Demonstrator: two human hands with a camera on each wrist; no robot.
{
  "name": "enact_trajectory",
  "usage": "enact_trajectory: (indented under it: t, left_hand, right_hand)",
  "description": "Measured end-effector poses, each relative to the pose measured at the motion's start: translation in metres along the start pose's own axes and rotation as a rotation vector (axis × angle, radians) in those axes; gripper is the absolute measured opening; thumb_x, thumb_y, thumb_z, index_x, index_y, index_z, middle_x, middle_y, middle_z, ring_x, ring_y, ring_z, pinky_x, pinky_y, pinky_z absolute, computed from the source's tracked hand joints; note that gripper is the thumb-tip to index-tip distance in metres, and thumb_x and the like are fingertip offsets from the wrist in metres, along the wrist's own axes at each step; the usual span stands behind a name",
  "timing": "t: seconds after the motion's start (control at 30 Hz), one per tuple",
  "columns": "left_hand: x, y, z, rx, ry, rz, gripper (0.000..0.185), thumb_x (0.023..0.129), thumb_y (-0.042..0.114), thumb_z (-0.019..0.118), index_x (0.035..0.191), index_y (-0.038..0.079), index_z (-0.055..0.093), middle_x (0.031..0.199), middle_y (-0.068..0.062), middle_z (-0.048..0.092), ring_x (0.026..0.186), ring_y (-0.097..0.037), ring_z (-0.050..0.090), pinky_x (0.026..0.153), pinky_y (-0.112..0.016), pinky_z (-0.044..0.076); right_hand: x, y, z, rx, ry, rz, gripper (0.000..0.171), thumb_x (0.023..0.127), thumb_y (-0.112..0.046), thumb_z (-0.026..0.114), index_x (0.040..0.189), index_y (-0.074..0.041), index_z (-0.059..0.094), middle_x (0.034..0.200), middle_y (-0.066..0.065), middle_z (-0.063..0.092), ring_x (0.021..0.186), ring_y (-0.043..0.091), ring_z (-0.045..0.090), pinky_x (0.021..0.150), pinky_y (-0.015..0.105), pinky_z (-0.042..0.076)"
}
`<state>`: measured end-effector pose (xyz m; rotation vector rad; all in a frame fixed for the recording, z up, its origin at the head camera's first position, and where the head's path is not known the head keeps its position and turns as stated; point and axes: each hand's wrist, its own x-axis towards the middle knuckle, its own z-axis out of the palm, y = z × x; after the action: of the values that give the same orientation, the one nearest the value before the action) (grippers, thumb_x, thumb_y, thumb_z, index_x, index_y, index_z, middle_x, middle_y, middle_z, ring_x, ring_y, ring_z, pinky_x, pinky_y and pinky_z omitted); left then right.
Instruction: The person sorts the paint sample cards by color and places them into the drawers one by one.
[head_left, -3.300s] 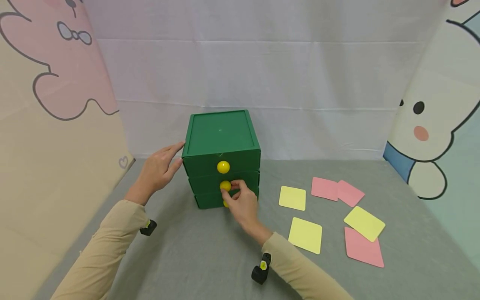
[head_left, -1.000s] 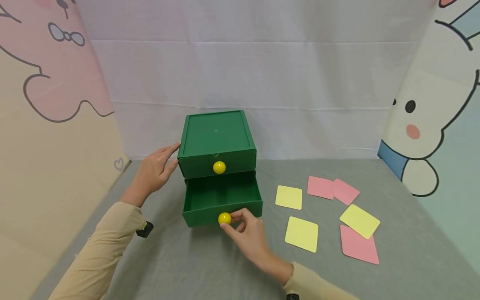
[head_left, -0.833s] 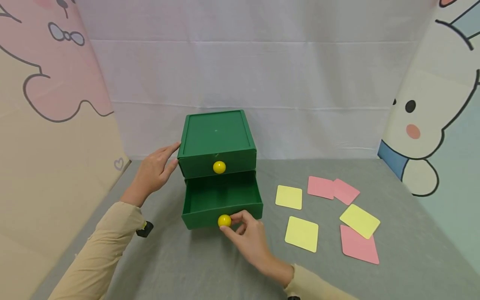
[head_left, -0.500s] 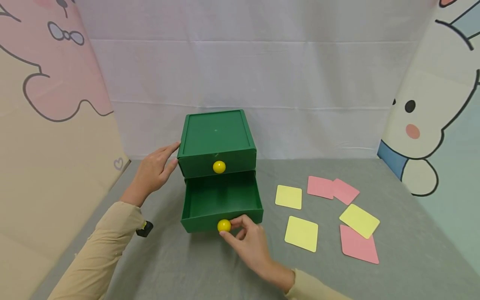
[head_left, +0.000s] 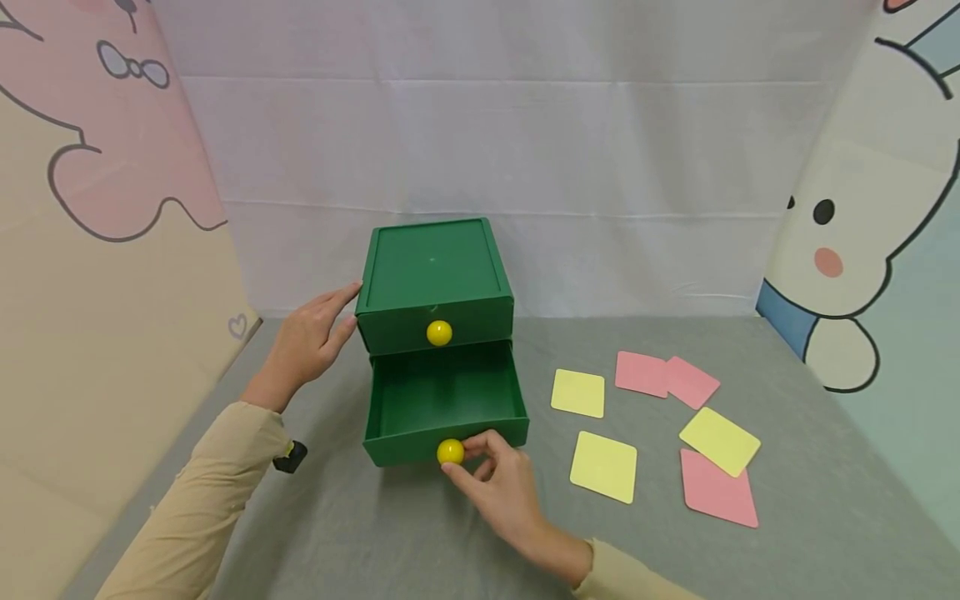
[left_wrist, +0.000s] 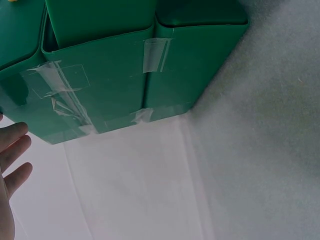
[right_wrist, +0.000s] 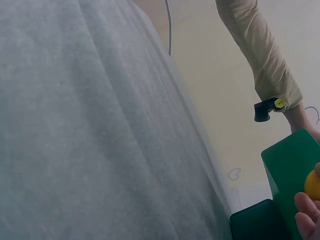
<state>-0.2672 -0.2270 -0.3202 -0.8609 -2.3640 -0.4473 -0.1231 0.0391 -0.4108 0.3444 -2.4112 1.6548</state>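
At the left, the left hand lies flat against the left side of the green drawer box, its fingers straight and relaxed, the fingertips touching the box near its top front corner; the left wrist view shows pieces of clear tape stuck on that side of the box. The box stands on the grey cloth near the white backdrop. Its top drawer is closed, with a yellow knob on its front. Below it the middle drawer stands pulled out toward the person, and its inside shows only green floor. The right hand pinches that drawer's yellow knob between thumb and forefinger, the other fingers curled beneath. The bottom drawer is hidden under the open one. To the right of the box, well apart from both hands, 6 square cards lie flat on the cloth: 3 yellow cards and 3 pink cards, with 2 of the pink ones overlapping at the back.
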Motion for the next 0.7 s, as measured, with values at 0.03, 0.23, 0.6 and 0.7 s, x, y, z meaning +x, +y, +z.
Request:
enact_trajectory:
  t: [0.03, 0.23, 0.6, 0.7]
  left_hand:
    - [0.000, 0.000, 0.000, -0.001, 0.000, 0.001, 0.048, 0.096, 0.029, 0.040, 0.133, -0.002, 0.043, 0.126, -0.021, 0.052, 0.112, -0.036, 0.051, 0.092, -0.052, 0.040]
    - [0.000, 0.000, -0.001, -0.003, 0.000, 0.002, 0.047, 0.096, 0.028, 0.041, 0.133, -0.002, 0.044, 0.126, -0.022, 0.052, 0.112, -0.037, 0.051, 0.092, -0.053, 0.040]
    - [0.000, -0.001, -0.001, -0.006, 0.010, 0.009, 0.048, 0.097, 0.030, 0.040, 0.132, -0.003, 0.044, 0.125, -0.022, 0.052, 0.111, -0.037, 0.052, 0.091, -0.053, 0.041]
    - [0.000, -0.001, 0.000, -0.006, 0.007, 0.008, 0.048, 0.096, 0.028, 0.041, 0.133, -0.002, 0.044, 0.126, -0.021, 0.052, 0.112, -0.036, 0.051, 0.092, -0.052, 0.040]
  right_hand:
    - [0.000, 0.000, 0.000, 0.000, 0.000, -0.001, 0.028, 0.076, -0.034, 0.072, 0.088, -0.012, 0.060, 0.082, 0.000, 0.067, 0.046, 0.001, 0.050, 0.042, 0.020, 0.044]
    - [0.000, -0.003, -0.008, 0.053, -0.016, -0.002, 0.029, 0.073, -0.030, 0.076, 0.086, -0.011, 0.059, 0.079, 0.001, 0.067, 0.050, 0.003, 0.056, 0.047, 0.020, 0.047]
    - [0.001, -0.020, -0.046, 0.025, -0.129, -0.050, 0.023, 0.074, -0.013, 0.075, 0.086, -0.002, 0.060, 0.076, 0.010, 0.066, 0.058, 0.009, 0.059, 0.054, 0.025, 0.050]
    - [0.000, -0.007, -0.060, -0.030, -0.169, -0.073, 0.023, 0.075, -0.023, 0.074, 0.089, -0.008, 0.062, 0.078, 0.006, 0.067, 0.060, 0.005, 0.058, 0.056, 0.024, 0.050]
